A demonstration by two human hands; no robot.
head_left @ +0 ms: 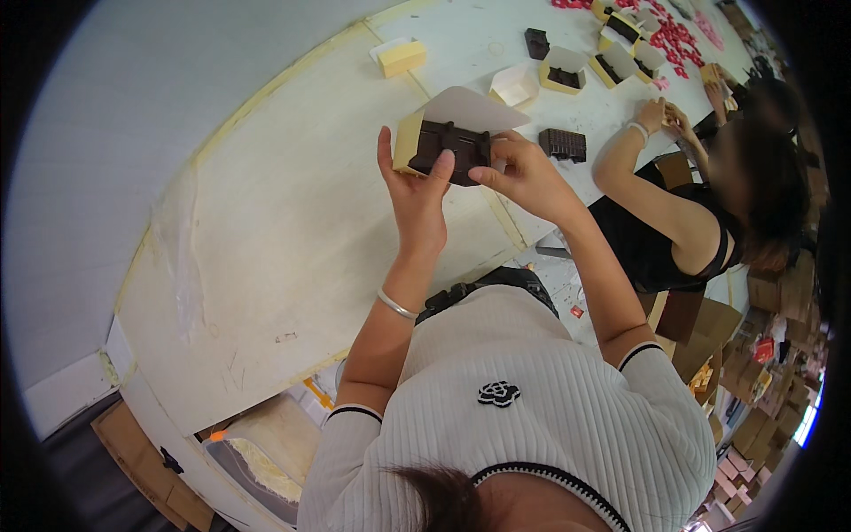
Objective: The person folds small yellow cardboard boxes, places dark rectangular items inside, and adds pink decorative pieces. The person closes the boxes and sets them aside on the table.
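Observation:
Over the table, I hold a small yellow cardboard box (408, 144) with its white-lined lid (472, 108) raised. A dark brown moulded plastic tray (461, 142) sits in it, its lower right edge showing at the box's front. My left hand (420, 188) grips the box from the left and below, thumb pressed onto the tray, forefinger stretched up beside the box. At the right end, my right hand (530, 173) is closed on the box and tray edge, with thumb and fingers bent round it. Some right fingertips are hidden behind the box.
Right of my hands lies a stack of dark trays (563, 144). Beyond are an open pale box (514, 87), a yellow box (403, 58), several tray-filled boxes (564, 73) and red pieces (674, 40). A co-worker (691, 199) in black works close on the right.

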